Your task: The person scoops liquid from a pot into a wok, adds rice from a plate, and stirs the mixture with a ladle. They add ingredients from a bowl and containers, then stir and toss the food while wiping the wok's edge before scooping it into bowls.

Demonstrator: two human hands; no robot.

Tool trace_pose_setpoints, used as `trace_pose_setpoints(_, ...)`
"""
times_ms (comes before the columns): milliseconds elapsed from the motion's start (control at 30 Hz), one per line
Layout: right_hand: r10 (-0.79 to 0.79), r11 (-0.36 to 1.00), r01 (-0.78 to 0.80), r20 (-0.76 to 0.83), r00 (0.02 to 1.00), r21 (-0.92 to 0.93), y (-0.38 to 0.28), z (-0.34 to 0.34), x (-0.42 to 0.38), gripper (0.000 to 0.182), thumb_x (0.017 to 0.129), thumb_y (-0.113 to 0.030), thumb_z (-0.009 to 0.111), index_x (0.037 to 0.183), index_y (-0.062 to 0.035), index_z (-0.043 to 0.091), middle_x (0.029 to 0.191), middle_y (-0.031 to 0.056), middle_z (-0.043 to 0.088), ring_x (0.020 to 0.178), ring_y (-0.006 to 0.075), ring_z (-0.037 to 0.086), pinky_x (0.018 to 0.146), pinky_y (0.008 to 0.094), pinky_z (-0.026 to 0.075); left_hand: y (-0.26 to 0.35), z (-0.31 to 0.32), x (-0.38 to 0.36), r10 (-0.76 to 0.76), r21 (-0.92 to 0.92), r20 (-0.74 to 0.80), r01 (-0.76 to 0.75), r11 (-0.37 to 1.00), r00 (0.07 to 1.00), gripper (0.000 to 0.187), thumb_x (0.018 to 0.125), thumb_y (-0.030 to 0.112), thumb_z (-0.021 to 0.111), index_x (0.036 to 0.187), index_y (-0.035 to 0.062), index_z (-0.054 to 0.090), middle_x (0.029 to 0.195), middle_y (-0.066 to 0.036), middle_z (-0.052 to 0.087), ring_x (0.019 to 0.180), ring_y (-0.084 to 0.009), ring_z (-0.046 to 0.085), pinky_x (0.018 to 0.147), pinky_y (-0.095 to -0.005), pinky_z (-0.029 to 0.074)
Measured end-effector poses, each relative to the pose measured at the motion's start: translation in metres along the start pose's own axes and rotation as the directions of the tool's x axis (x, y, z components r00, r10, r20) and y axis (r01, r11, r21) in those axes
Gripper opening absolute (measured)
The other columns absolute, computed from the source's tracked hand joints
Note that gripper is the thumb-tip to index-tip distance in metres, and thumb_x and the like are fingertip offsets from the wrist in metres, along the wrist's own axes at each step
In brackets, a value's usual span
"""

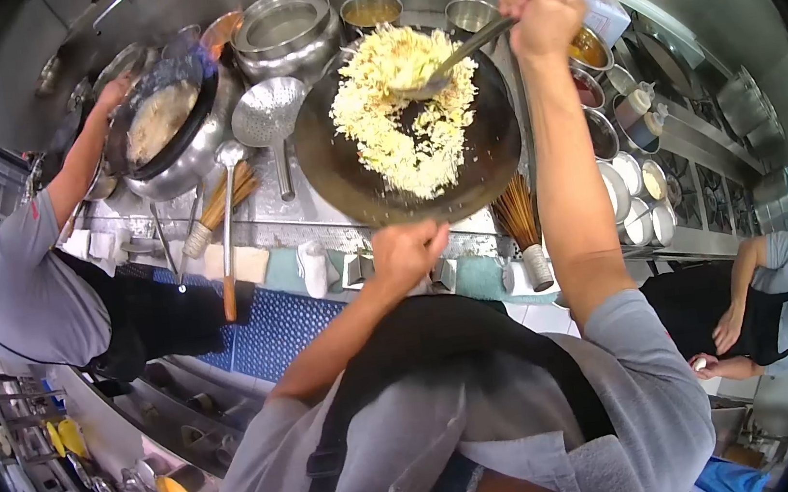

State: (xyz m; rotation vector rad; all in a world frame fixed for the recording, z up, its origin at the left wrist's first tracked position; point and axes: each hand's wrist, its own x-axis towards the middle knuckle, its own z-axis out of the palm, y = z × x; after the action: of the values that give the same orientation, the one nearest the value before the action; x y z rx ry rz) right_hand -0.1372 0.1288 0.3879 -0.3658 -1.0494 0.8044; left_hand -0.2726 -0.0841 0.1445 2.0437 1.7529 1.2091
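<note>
A large dark wok holds fried rice with bits of egg and green, spread in a ring. My right hand is raised at the wok's upper right, closed round the wooden handle of a ladle. The ladle's bowl rests in the rice. At the wok's near rim my left hand is closed in a fist; whether it grips something at the rim is hidden.
A co-worker tends another wok at the left; a second person stands at the right. A perforated skimmer, bamboo brushes, metal pots and ingredient bowls surround the wok.
</note>
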Motion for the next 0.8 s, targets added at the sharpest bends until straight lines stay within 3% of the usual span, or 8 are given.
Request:
trace_pose_setpoints(133, -0.176, 0.979, 0.154, 0.176, 0.968, 0.135, -0.002, -0.008, -0.034, 0.039, 0.099, -0.013, 0.065, 0.065, -0.0118, 0.048, 0.051, -0.0023, 0.037, 0.039, 0.0092, 0.034, 0.039, 0.0290, 0.033, -0.044, 0.030, 0.052, -0.050, -0.070, -0.021, 0.049, 0.996, 0.999, 0.037, 0.089, 0.029, 0.074, 0.063, 0.0066, 0.061, 0.061, -0.016, 0.062, 0.058, -0.0385, 0.062, 0.055, -0.0482, 0.047)
trace_pose_setpoints(200, -0.044, 0.997, 0.050, 0.104, 0.994, -0.058, 0.077, -0.026, -0.056, 0.032, 0.095, -0.011, 0.072, 0.067, -0.0097, 0.054, 0.053, -0.0002, 0.051, 0.040, 0.0081, 0.043, 0.039, 0.0277, 0.035, -0.072, 0.052, 0.077, 0.050, -0.039, -0.018, -0.051, 0.998, 0.999, 0.033, 0.090, 0.028, 0.074, 0.068, 0.0056, 0.063, 0.066, -0.017, 0.064, 0.064, -0.0393, 0.063, 0.063, -0.0490, 0.048)
trace_pose_setpoints(300, 0.226, 0.957, -0.202, 0.095, 0.970, -0.206, 0.107, -0.029, -0.023, 0.033, 0.093, -0.012, 0.074, 0.067, -0.0092, 0.055, 0.054, -0.0008, 0.052, 0.041, 0.0087, 0.046, 0.039, 0.0274, 0.036, -0.075, 0.055, 0.081, 0.048, 0.003, 0.097, -0.048, 0.999, 0.994, 0.030, 0.090, 0.028, 0.073, 0.074, 0.0050, 0.064, 0.071, -0.016, 0.066, 0.072, -0.0401, 0.064, 0.073, -0.0495, 0.047)
trace_pose_setpoints(433, 0.049, 0.993, -0.033, 0.140, 0.989, -0.116, 0.073, -0.022, -0.034, 0.038, 0.093, -0.012, 0.074, 0.063, -0.0102, 0.051, 0.053, -0.0016, 0.051, 0.040, 0.0082, 0.046, 0.039, 0.0268, 0.037, -0.075, 0.056, 0.081, 0.020, 0.014, 0.108, -0.022, 1.000, 0.994, 0.031, 0.091, 0.030, 0.071, 0.074, 0.0048, 0.066, 0.072, -0.016, 0.066, 0.075, -0.0393, 0.063, 0.077, -0.0481, 0.046)
trace_pose_setpoints(467, 0.048, 0.988, -0.028, 0.127, 0.991, -0.154, 0.113, -0.036, -0.045, 0.036, 0.094, -0.012, 0.073, 0.064, -0.0097, 0.052, 0.053, -0.0009, 0.053, 0.040, 0.0085, 0.047, 0.039, 0.0267, 0.037, -0.074, 0.057, 0.080, 0.018, 0.016, 0.106, -0.020, 1.000, 0.994, 0.031, 0.091, 0.031, 0.071, 0.074, 0.0049, 0.066, 0.072, -0.016, 0.066, 0.076, -0.0391, 0.063, 0.077, -0.0479, 0.046)
trace_pose_setpoints(567, 0.266, 0.954, -0.246, 0.108, 0.958, -0.174, 0.107, -0.023, -0.019, 0.040, 0.094, -0.003, 0.068, 0.059, -0.0104, 0.050, 0.050, -0.0003, 0.049, 0.040, 0.0106, 0.044, 0.039, 0.0291, 0.036, -0.073, 0.057, 0.077, 0.002, 0.031, 0.161, -0.007, 0.999, 0.987, 0.030, 0.091, 0.031, 0.072, 0.075, 0.0056, 0.066, 0.074, -0.014, 0.066, 0.079, -0.0369, 0.063, 0.079, -0.0470, 0.046)
trace_pose_setpoints(700, 0.178, 0.972, -0.156, 0.115, 0.977, -0.173, 0.079, 0.001, -0.009, 0.039, 0.093, -0.003, 0.069, 0.060, -0.0107, 0.050, 0.051, 0.0005, 0.051, 0.041, 0.0111, 0.048, 0.040, 0.0295, 0.040, -0.072, 0.057, 0.078, 0.013, 0.018, 0.095, -0.015, 1.000, 0.995, 0.029, 0.091, 0.030, 0.072, 0.075, 0.0060, 0.066, 0.076, -0.013, 0.066, 0.081, -0.0359, 0.062, 0.079, -0.0461, 0.045)
trace_pose_setpoints(800, 0.185, 0.972, -0.166, 0.109, 0.977, -0.165, 0.144, -0.036, -0.026, 0.033, 0.092, -0.008, 0.073, 0.065, -0.0100, 0.053, 0.052, 0.0016, 0.053, 0.042, 0.0113, 0.049, 0.042, 0.0289, 0.043, -0.073, 0.058, 0.078, 0.032, 0.022, 0.113, -0.035, 0.999, 0.993, 0.029, 0.090, 0.029, 0.073, 0.075, 0.0058, 0.065, 0.076, -0.013, 0.066, 0.081, -0.0357, 0.062, 0.078, -0.0457, 0.044)
